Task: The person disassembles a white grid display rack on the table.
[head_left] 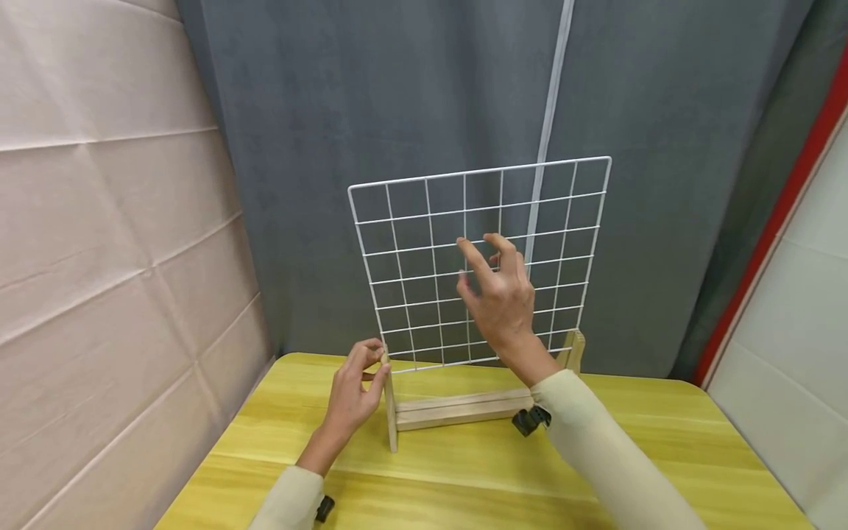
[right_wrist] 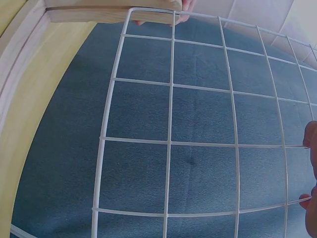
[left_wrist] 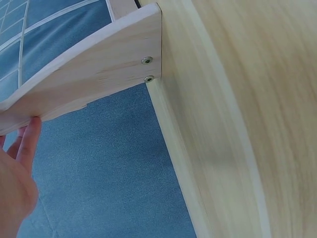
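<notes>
1. My left hand (head_left: 354, 394) holds the top of the left wooden upright (head_left: 389, 401) of the stand, fingers curled round its upper end; in the left wrist view my fingertips (left_wrist: 27, 141) press against the edge of that wood
2. My right hand (head_left: 500, 294) is raised in front of the white wire grid (head_left: 424, 221), fingers loosely spread and slightly bent, gripping nothing; the fingertips lie at the wires near the grid's middle, and I cannot tell whether they touch
3. The grid stands upright in the wooden stand (head_left: 457, 408) at the back of the yellow desk (head_left: 662, 442), its lower edge between the two uprights, so it is straight ahead of both my hands
4. A grey curtain (head_left: 662, 110) hangs behind the grid
</notes>
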